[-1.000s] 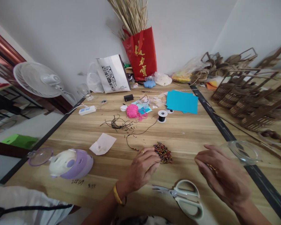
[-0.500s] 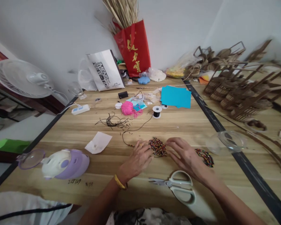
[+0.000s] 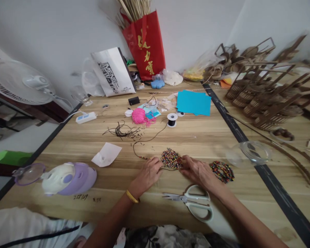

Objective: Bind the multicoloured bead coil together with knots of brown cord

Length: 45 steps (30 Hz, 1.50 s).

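Note:
A loose pile of multicoloured beads [image 3: 171, 158] lies on the table between my hands. At its left edge, my left hand [image 3: 149, 171] is closed over a thin black cord [image 3: 155, 138] that carries a few beads just left of my fingers. A length of this cord shows below the pile, running between the hands. My right hand [image 3: 195, 169] has its fingertips pressed together at the pile's right edge; what they hold is hidden. Beside its wrist sits a coil of strung beads [image 3: 222, 171]. Scissors [image 3: 193, 201] with pale handles lie below the hands, blades to the left.
Farther back stand a black thread spool [image 3: 172, 120], pink yarn [image 3: 138, 116] and blue sheets [image 3: 193, 102]. Cut black cords [image 3: 122, 131] and white paper [image 3: 106, 154] lie left, near a purple-and-white device [image 3: 69, 178]. A clear container [image 3: 255, 153] and woven baskets [image 3: 260, 100] occupy the right.
My right hand's fingers, spread apart beside the pile before, have closed at its right edge. The left hand stays beside the pile on the cord. The view has shifted slightly.

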### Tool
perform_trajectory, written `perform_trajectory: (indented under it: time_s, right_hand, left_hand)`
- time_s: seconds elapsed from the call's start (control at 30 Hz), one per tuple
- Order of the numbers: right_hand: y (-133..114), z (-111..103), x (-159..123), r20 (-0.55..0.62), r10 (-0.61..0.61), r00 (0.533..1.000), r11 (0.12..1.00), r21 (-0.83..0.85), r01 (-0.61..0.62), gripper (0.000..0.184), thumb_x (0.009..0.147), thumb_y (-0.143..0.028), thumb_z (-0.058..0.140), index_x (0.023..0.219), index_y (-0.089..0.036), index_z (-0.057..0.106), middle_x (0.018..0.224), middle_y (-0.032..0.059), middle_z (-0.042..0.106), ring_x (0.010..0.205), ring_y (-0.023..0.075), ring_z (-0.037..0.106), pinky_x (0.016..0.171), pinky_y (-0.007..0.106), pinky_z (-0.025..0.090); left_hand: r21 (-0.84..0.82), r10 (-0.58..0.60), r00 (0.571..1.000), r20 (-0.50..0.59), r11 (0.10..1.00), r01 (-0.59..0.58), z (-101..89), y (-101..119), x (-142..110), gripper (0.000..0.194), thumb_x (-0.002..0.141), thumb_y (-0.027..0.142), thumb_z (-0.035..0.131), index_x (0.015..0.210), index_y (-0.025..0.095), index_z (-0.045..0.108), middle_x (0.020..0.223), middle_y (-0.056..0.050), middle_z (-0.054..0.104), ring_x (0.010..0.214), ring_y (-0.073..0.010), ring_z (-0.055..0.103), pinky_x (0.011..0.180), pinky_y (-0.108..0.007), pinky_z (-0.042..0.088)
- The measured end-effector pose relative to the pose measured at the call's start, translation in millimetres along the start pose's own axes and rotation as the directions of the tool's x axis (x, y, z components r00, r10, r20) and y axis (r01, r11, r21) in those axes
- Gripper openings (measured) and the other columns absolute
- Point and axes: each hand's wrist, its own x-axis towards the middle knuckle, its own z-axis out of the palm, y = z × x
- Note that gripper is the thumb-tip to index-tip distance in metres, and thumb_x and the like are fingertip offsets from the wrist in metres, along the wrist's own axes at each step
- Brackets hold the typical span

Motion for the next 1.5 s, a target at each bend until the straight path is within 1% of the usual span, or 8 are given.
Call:
perform_trajectory:
  time_s: [0.13, 0.33, 0.57, 0.77, 0.97, 1.2, 1.3, 1.5]
  right_hand:
    - [5, 7, 3, -0.014, -0.01, 1.0, 0.999, 0.031, 0.01, 0.02, 0.085, -0.022, 0.059, 0.101, -0.022, 0.047, 0.087, 0.0024, 0.069, 0.073, 0.0194, 0.066, 0.058, 0.024, 0.034]
    - [2, 9, 8, 0.029, -0.017, 0.999, 1.0, 0.017, 0.016, 0.019, 0.085, -0.022, 0.058, 0.102, -0.021, 0.048, 0.086, 0.0035, 0.069, 0.075, 0.0199, 0.066, 0.06, 0.024, 0.034]
    - [-6, 5, 7, 0.037, -0.029, 0.999, 1.0, -0.002, 0.029, 0.012, 0.089, -0.021, 0.053, 0.1, -0.021, 0.049, 0.088, 0.0049, 0.069, 0.076, 0.0205, 0.066, 0.061, 0.025, 0.035]
    - [-5, 10, 7, -0.011, -0.03, 1.0, 1.0, 0.007, 0.03, 0.007, 0.088, -0.023, 0.053, 0.095, -0.022, 0.05, 0.083, 0.0039, 0.069, 0.07, 0.0197, 0.064, 0.058, 0.025, 0.034]
    - [1, 14, 5, -0.001, -0.059, 0.998, 0.998, -0.021, 0.058, 0.005, 0.089, -0.023, 0.051, 0.095, -0.022, 0.05, 0.082, 0.0029, 0.067, 0.069, 0.0194, 0.064, 0.057, 0.025, 0.033]
    - [2, 9, -1, -0.01, -0.08, 0.997, 0.996, -0.051, 0.08, 0.004, 0.087, -0.02, 0.051, 0.091, -0.022, 0.051, 0.079, 0.0023, 0.065, 0.065, 0.0183, 0.061, 0.055, 0.025, 0.03]
    - [2, 7, -1, 0.007, -0.079, 0.997, 0.994, -0.076, 0.079, 0.005, 0.086, -0.016, 0.051, 0.088, -0.021, 0.051, 0.078, 0.0019, 0.065, 0.066, 0.0175, 0.06, 0.056, 0.025, 0.029]
    - [0, 5, 4, 0.061, -0.097, 0.993, 0.991, -0.086, 0.102, 0.006, 0.089, -0.018, 0.05, 0.085, -0.02, 0.053, 0.084, 0.0027, 0.063, 0.072, 0.0165, 0.061, 0.057, 0.024, 0.029]
  left_hand:
    - [0.044, 0.045, 0.999, 0.016, 0.998, -0.046, 3.7, -2, 7, 0.011, 0.09, 0.015, 0.052, 0.083, 0.017, 0.06, 0.088, -0.005, 0.06, 0.089, -0.0209, 0.053, 0.089, -0.036, 0.042]
    - [0.093, 0.065, 0.995, 0.069, 0.993, -0.072, 7.0, -2, 15, 0.012, 0.09, 0.018, 0.054, 0.079, 0.017, 0.06, 0.086, -0.004, 0.062, 0.088, -0.0212, 0.052, 0.085, -0.034, 0.041]
    - [0.08, 0.092, 0.996, 0.012, 0.992, -0.093, 12.0, -4, 18, 0.015, 0.092, 0.019, 0.051, 0.08, 0.017, 0.06, 0.084, -0.005, 0.062, 0.087, -0.0208, 0.052, 0.082, -0.034, 0.041]
    - [0.1, 0.101, 0.995, 0.01, 0.99, -0.101, 11.0, -4, 17, 0.014, 0.092, 0.02, 0.051, 0.081, 0.017, 0.06, 0.086, -0.005, 0.062, 0.088, -0.0208, 0.052, 0.082, -0.033, 0.041]
    - [0.124, 0.117, 0.993, 0.013, 0.985, -0.118, 8.3, -2, 14, 0.015, 0.093, 0.019, 0.05, 0.081, 0.017, 0.06, 0.085, -0.004, 0.062, 0.086, -0.0199, 0.052, 0.081, -0.032, 0.041]
    - [0.119, 0.128, 0.992, 0.012, 0.985, -0.128, 3.6, -1, 9, 0.018, 0.094, 0.019, 0.048, 0.081, 0.017, 0.059, 0.085, -0.004, 0.061, 0.086, -0.0191, 0.051, 0.082, -0.032, 0.041]
    - [0.125, 0.116, 0.993, -0.006, 0.986, -0.115, 5.8, -5, 7, 0.015, 0.093, 0.019, 0.05, 0.082, 0.017, 0.059, 0.087, -0.004, 0.061, 0.088, -0.0194, 0.051, 0.083, -0.032, 0.042]
    - [0.103, 0.104, 0.995, -0.008, 0.989, -0.103, 9.3, -10, 9, 0.01, 0.09, 0.019, 0.055, 0.082, 0.017, 0.06, 0.088, -0.004, 0.06, 0.091, -0.02, 0.052, 0.086, -0.033, 0.042]
